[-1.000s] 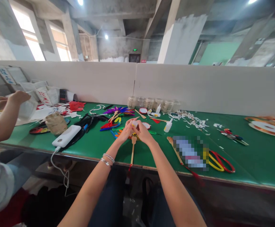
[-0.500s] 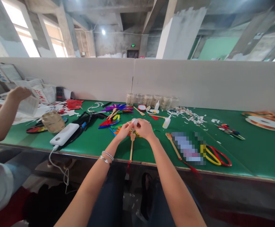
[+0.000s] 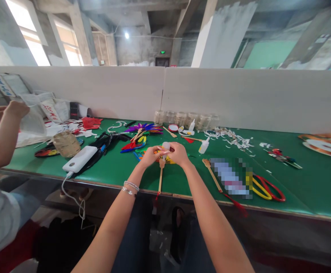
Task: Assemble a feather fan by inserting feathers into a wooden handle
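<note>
Both my hands are closed around a small white glue bottle (image 3: 166, 146), its rounded end up and its narrow end down. My left hand (image 3: 151, 156) grips it from the left, and my right hand (image 3: 179, 154) from the right. Directly below lies a colourful feather fan (image 3: 169, 160), mostly covered by my hands. Its wooden handle (image 3: 161, 180) points toward me, with a red tassel hanging over the table edge. Another wooden fan handle (image 3: 212, 175) with a red tassel rests to the right.
More feather fans (image 3: 144, 129), glass jars (image 3: 182, 118) and a second glue bottle (image 3: 204, 145) stand or lie behind. White scraps (image 3: 234, 138) and red-and-yellow-handled scissors (image 3: 268, 187) are to the right. A white power bank (image 3: 80, 159) lies left, near a co-worker's arm (image 3: 4, 132).
The bottle has tipped so its narrow end points down at the fan, and more of it shows between my fingers. The view has shifted slightly. The co-worker's hands have moved left.
</note>
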`<state>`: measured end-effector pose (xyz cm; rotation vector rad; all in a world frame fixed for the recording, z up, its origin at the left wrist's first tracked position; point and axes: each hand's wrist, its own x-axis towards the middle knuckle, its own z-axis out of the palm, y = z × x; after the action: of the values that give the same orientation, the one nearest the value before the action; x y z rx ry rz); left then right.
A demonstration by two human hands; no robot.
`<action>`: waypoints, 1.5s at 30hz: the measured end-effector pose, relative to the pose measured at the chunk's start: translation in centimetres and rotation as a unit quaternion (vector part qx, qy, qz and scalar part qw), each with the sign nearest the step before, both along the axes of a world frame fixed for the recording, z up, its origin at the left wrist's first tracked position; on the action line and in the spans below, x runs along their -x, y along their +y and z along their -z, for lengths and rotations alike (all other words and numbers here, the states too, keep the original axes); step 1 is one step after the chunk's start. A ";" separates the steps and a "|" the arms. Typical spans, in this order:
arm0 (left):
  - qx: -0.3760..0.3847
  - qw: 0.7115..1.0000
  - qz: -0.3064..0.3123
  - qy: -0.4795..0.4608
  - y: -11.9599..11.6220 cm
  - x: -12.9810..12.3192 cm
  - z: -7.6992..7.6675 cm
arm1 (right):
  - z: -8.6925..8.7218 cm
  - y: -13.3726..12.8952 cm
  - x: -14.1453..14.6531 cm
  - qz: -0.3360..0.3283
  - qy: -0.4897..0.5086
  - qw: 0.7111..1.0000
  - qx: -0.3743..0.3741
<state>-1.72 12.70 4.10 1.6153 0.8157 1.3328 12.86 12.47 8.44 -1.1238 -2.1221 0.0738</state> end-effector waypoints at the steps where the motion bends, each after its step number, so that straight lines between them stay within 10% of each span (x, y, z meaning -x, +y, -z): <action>1: -0.002 1.000 0.001 0.007 0.0 0.1 0.0 | 0.0 0.1 0.1 0.000 0.001 1.000 -0.004; 36: -0.081 0.990 -0.087 0.074 -0.9 -0.2 -1.2 | 0.0 0.3 -0.1 -0.026 0.008 1.000 -0.009; 45: 0.005 0.912 -0.309 0.271 -9.0 1.0 -0.8 | -1.0 -0.5 -0.2 -0.003 0.048 0.999 -0.012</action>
<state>-2.77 3.70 4.94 1.8250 1.7827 1.2786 13.11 11.99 9.49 -1.0777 -2.0361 0.1028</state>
